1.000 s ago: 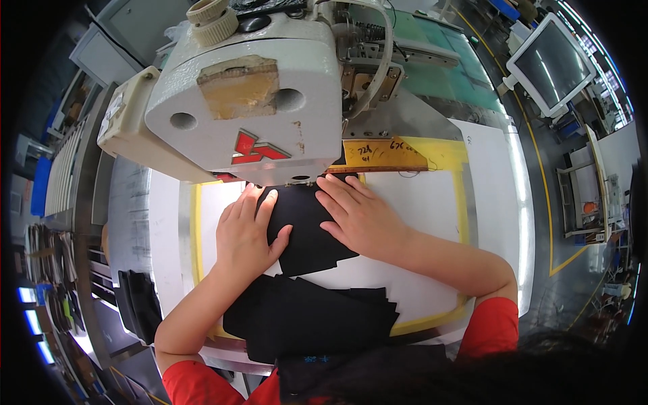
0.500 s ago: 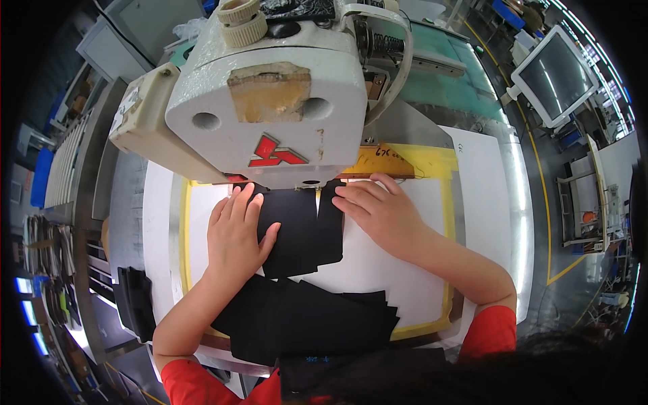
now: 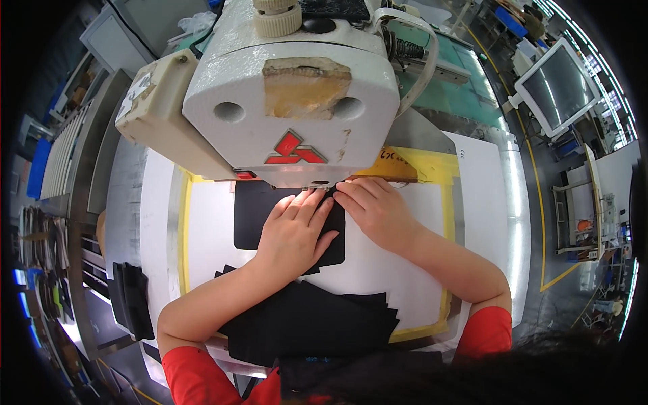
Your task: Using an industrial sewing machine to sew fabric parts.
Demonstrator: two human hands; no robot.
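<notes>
A black fabric piece lies flat under the head of a white sewing machine. My left hand rests on it palm down, fingers stretched toward the machine's lower edge and thumb out to the side. At the fabric's right edge, my right hand has its fingers bent and bunched together, tips on the cloth close beside the left fingertips. What lies under the machine head is hidden. Nearer to me, beneath my left forearm, sits a fanned stack of black fabric pieces.
The white work surface has a yellow tape border. An orange-yellow triangular piece stands right of the machine head. Folded black material lies at the left edge. A monitor is at the far right.
My left hand has moved right across the fabric, close to the right hand. The right fingers have drawn in closer together. A slit seen earlier in the fabric is now covered.
</notes>
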